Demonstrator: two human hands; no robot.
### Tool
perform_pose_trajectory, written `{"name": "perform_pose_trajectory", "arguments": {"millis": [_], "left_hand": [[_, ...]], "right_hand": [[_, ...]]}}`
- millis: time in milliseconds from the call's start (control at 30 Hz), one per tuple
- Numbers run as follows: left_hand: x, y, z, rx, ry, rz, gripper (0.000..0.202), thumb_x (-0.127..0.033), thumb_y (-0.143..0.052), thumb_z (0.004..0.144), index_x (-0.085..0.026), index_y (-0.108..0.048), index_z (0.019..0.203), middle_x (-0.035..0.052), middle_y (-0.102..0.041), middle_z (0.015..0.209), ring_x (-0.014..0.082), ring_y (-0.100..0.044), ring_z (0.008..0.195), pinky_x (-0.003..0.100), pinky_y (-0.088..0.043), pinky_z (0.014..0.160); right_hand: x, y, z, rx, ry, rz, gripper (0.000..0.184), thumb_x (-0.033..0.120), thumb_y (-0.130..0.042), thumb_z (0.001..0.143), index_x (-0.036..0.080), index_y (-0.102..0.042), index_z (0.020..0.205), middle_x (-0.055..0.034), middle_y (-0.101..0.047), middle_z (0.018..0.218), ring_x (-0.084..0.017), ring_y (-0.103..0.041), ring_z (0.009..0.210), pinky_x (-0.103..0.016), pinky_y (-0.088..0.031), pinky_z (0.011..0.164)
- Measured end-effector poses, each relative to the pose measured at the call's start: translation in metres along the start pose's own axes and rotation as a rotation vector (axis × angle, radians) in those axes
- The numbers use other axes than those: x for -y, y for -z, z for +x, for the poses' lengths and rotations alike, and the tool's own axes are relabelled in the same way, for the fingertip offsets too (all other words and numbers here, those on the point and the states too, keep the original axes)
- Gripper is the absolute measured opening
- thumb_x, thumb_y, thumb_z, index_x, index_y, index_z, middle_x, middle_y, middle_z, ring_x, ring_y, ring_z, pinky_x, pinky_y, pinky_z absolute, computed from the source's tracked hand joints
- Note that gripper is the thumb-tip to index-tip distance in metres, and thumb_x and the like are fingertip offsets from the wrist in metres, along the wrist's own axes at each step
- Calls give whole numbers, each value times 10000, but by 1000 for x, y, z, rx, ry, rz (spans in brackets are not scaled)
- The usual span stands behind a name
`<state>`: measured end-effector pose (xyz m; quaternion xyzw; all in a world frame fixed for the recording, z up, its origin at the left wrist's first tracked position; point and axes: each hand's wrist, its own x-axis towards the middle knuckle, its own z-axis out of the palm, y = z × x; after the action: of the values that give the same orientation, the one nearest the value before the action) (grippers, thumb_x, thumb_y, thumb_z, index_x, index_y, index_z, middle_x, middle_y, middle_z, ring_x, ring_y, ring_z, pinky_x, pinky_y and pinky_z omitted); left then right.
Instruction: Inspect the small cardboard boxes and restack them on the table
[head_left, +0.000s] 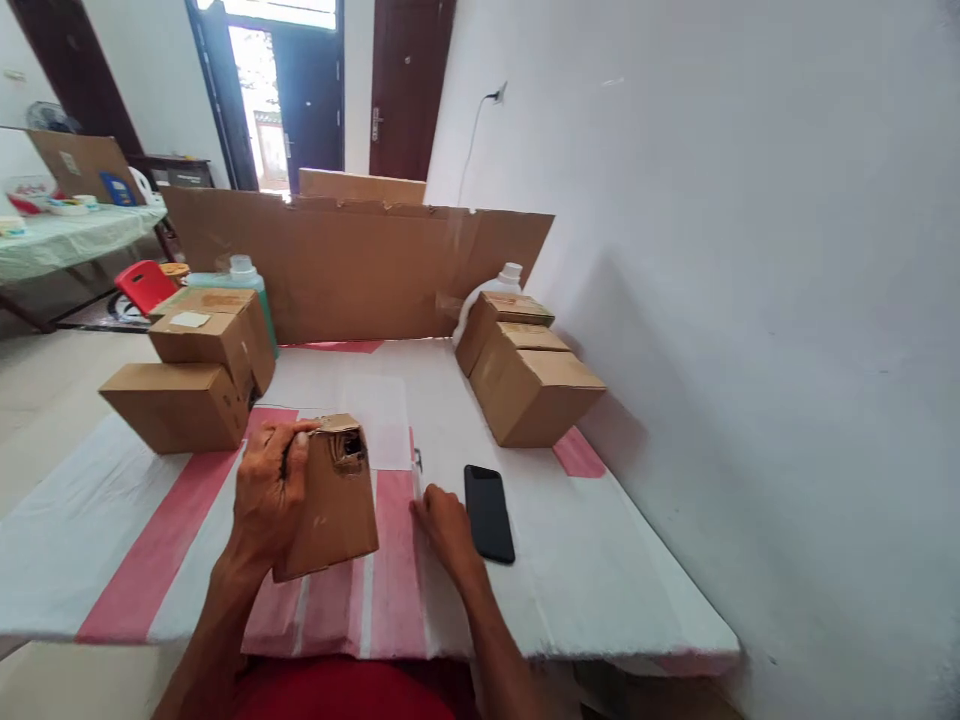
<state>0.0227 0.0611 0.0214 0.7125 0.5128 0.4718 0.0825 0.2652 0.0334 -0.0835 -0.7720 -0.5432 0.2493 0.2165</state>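
A small brown cardboard box stands tilted over the near part of the table. Its upper right corner is torn, with a dark ragged hole. My left hand grips this box along its left side, thumb near the top edge. To the right of the box, low over the cloth, my right hand is closed with its fingers curled. A thin tool with a dark metal tip sticks up just beyond those fingers; its kind is too small to tell. Beside my right hand lies a black smartphone.
Cardboard boxes are stacked at the left and lined up at the right. Behind them are a green-tinted bottle, a white jug and an upright cardboard sheet. A white wall borders the table's right side.
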Motion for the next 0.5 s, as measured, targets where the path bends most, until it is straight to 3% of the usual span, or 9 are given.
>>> {"name": "perform_pose_trajectory", "arguments": {"millis": [133, 233, 333, 433, 500], "left_hand": [[2, 2, 2, 0, -22, 35, 280, -310, -423, 1027, -197, -675, 983, 57, -647, 968, 233, -605, 933, 358, -461, 862], [4, 3, 2, -5, -30, 39, 280, -300, -421, 1028, -198, -679, 998, 56, -649, 972, 227, -605, 934, 346, -462, 857], [5, 3, 1, -5, -33, 23, 277, -295, -423, 1029, -196, -681, 1008, 56, -654, 986, 224, -607, 943, 342, -459, 864], [5, 2, 0, -4, -35, 25, 279, -304, -423, 1031, -194, -678, 1004, 56, -650, 975, 229, -601, 939, 349, -453, 871], [5, 2, -1, -5, -38, 26, 282, -308, -421, 1031, -196, -678, 1002, 57, -645, 977, 233, -599, 939, 355, -451, 875]], "right_hand": [[3, -14, -5, -8, -98, -147, 140, 267, -628, 949, 141, -687, 967, -191, -754, 1030, -312, -722, 951, -348, -467, 751], [-2, -2, -9, -66, -142, -201, 247, 343, -630, 964, 147, -669, 1109, -185, -714, 1165, -317, -682, 1092, -357, -489, 838], [-22, 16, -15, -198, -256, -249, 410, 357, -612, 964, 96, -578, 1279, -257, -586, 1353, -382, -545, 1294, -443, -462, 979], [-47, 26, -21, -253, -393, -252, 544, 394, -688, 891, 19, -562, 1265, -334, -558, 1325, -474, -508, 1295, -563, -451, 986], [-60, 28, -22, -250, -441, -210, 623, 451, -750, 819, 11, -581, 1227, -343, -585, 1285, -487, -544, 1252, -567, -471, 958]]}}
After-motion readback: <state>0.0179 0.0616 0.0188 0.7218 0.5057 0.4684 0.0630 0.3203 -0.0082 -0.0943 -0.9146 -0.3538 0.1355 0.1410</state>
